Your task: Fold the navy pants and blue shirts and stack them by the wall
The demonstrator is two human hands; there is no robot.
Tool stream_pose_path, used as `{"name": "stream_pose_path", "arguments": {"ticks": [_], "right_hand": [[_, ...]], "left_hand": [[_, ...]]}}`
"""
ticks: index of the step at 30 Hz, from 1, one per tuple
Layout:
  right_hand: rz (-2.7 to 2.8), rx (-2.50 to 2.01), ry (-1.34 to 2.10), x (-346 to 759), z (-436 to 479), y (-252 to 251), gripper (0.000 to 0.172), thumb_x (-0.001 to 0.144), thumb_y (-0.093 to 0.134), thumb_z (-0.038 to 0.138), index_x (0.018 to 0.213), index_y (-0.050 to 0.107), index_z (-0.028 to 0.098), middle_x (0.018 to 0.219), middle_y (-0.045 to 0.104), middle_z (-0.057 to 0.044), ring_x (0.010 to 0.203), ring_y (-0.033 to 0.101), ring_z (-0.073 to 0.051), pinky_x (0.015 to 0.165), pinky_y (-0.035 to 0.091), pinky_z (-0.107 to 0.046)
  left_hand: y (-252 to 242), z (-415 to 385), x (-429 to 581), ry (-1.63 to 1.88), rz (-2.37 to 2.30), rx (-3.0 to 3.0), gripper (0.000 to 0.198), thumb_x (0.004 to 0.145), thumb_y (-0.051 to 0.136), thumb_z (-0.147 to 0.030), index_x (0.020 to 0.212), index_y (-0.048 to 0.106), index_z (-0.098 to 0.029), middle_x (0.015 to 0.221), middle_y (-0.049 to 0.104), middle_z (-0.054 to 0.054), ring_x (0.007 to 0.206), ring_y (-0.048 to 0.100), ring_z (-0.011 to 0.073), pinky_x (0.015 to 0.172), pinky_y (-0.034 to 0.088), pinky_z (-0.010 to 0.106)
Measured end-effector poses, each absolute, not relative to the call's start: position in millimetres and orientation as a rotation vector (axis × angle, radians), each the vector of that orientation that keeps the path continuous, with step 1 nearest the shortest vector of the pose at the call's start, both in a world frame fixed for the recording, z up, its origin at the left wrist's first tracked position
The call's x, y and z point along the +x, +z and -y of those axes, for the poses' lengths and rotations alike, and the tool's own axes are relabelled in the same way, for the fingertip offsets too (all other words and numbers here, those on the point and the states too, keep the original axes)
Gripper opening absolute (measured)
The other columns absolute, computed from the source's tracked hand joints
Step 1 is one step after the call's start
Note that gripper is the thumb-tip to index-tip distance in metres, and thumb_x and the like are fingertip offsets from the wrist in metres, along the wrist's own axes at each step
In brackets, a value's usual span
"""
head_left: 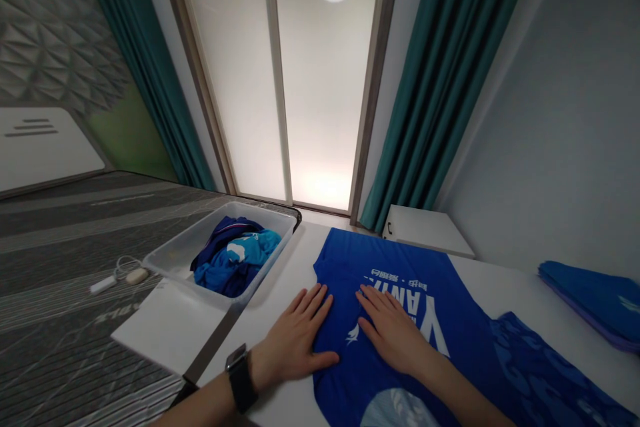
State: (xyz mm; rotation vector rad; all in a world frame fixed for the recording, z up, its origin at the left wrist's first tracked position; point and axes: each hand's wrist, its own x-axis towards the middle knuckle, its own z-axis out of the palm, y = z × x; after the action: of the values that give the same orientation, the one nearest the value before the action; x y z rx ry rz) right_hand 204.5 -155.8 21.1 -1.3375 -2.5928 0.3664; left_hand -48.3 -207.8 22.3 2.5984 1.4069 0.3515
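A blue T-shirt [345, 267] with white lettering lies spread on the white table [280, 273], its print upside down from where I look. My left hand [300, 333] rests flat at the shirt's left edge, fingers stretched and thumb pointing right, partly on the cloth and partly over the table. A dark watch is on that wrist. My right hand [393, 330] lies flat on the shirt's printed front, fingers apart, covering some of the letters. Neither hand grips the cloth. A darker patterned part [540, 353] of blue cloth extends toward the lower right.
A translucent plastic bin [175, 273] holding crumpled blue clothes [235, 257] stands left of the shirt. Folded blue garments [595, 300] are stacked at the table's right. A bed [60, 247] with a charger and cable [117, 277] is at left; a white cabinet [425, 227] stands behind.
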Motion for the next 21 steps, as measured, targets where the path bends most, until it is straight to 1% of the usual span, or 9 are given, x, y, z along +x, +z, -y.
{"name": "stream_pose_path", "arguments": {"ticks": [2, 4, 6, 7, 10, 13, 17, 19, 21], "right_hand": [[2.598, -1.313, 0.352, 203, 148, 27, 0.049, 0.098, 0.035, 0.032, 0.142, 0.048, 0.018, 0.151, 0.042, -0.01, 0.141, 0.036, -0.025, 0.117, 0.026, -0.05], [2.616, -1.25, 0.316, 199, 139, 31, 0.05, 0.097, 0.033, 0.025, 0.144, 0.045, 0.015, 0.152, 0.041, -0.011, 0.14, 0.036, -0.024, 0.117, 0.027, -0.048], [2.639, -1.162, 0.29, 191, 131, 31, 0.051, 0.095, 0.032, 0.02, 0.145, 0.042, 0.014, 0.153, 0.039, -0.011, 0.141, 0.035, -0.022, 0.117, 0.027, -0.046], [2.643, -1.127, 0.283, 185, 128, 31, 0.052, 0.095, 0.033, 0.019, 0.146, 0.042, 0.014, 0.153, 0.038, -0.01, 0.141, 0.034, -0.022, 0.118, 0.027, -0.046], [2.644, -1.075, 0.268, 170, 122, 25, 0.052, 0.096, 0.034, 0.021, 0.147, 0.039, 0.015, 0.155, 0.035, -0.01, 0.143, 0.03, -0.021, 0.118, 0.025, -0.046], [2.691, -1.11, 0.253, 161, 119, 18, 0.053, 0.097, 0.036, 0.028, 0.149, 0.035, 0.014, 0.157, 0.03, -0.011, 0.145, 0.026, -0.023, 0.119, 0.022, -0.047], [2.745, -1.167, 0.192, 159, 120, 10, 0.056, 0.099, 0.032, 0.038, 0.151, 0.032, 0.015, 0.159, 0.024, -0.011, 0.147, 0.018, -0.024, 0.12, 0.015, -0.048], [2.755, -1.171, 0.181, 160, 121, 9, 0.057, 0.099, 0.03, 0.039, 0.151, 0.03, 0.015, 0.159, 0.021, -0.01, 0.148, 0.016, -0.023, 0.12, 0.013, -0.049], [2.757, -1.181, 0.194, 161, 120, 10, 0.058, 0.099, 0.031, 0.039, 0.152, 0.029, 0.015, 0.159, 0.021, -0.01, 0.148, 0.017, -0.023, 0.12, 0.013, -0.05]], "left_hand": [[22, 206, -52, 0.375, -1.397, 2.586, 0.088, 0.089, 0.049, -0.067, 0.156, 0.014, -0.021, 0.16, 0.019, 0.013, 0.146, 0.021, 0.0311, 0.119, 0.019, 0.05], [21, 203, -56, 0.393, -1.432, 2.545, 0.072, 0.098, 0.038, -0.055, 0.156, 0.012, -0.023, 0.16, 0.021, 0.01, 0.146, 0.023, 0.0262, 0.119, 0.02, 0.045], [19, 201, -57, 0.409, -1.492, 2.507, 0.06, 0.103, 0.029, -0.046, 0.156, 0.013, -0.023, 0.16, 0.023, 0.008, 0.146, 0.024, 0.023, 0.119, 0.021, 0.043], [17, 200, -57, 0.414, -1.52, 2.5, 0.058, 0.103, 0.028, -0.044, 0.156, 0.015, -0.022, 0.159, 0.023, 0.008, 0.146, 0.025, 0.0231, 0.119, 0.021, 0.043], [15, 201, -54, 0.391, -1.554, 2.53, 0.067, 0.099, 0.038, -0.05, 0.155, 0.018, -0.021, 0.159, 0.023, 0.01, 0.146, 0.023, 0.0265, 0.12, 0.019, 0.046], [15, 204, -51, 0.307, -1.526, 2.579, 0.08, 0.092, 0.048, -0.059, 0.155, 0.018, -0.019, 0.16, 0.02, 0.013, 0.147, 0.02, 0.0287, 0.12, 0.014, 0.049], [18, 207, -53, 0.252, -1.468, 2.611, 0.099, 0.082, 0.049, -0.075, 0.156, 0.015, -0.019, 0.16, 0.013, 0.015, 0.147, 0.016, 0.0325, 0.12, 0.012, 0.051], [18, 208, -54, 0.256, -1.457, 2.61, 0.105, 0.078, 0.049, -0.079, 0.156, 0.013, -0.019, 0.161, 0.012, 0.016, 0.147, 0.015, 0.0342, 0.119, 0.012, 0.052], [18, 211, -56, 0.269, -1.447, 2.611, 0.109, 0.076, 0.049, -0.081, 0.156, 0.011, -0.018, 0.161, 0.012, 0.017, 0.147, 0.015, 0.0352, 0.119, 0.012, 0.053]]}}
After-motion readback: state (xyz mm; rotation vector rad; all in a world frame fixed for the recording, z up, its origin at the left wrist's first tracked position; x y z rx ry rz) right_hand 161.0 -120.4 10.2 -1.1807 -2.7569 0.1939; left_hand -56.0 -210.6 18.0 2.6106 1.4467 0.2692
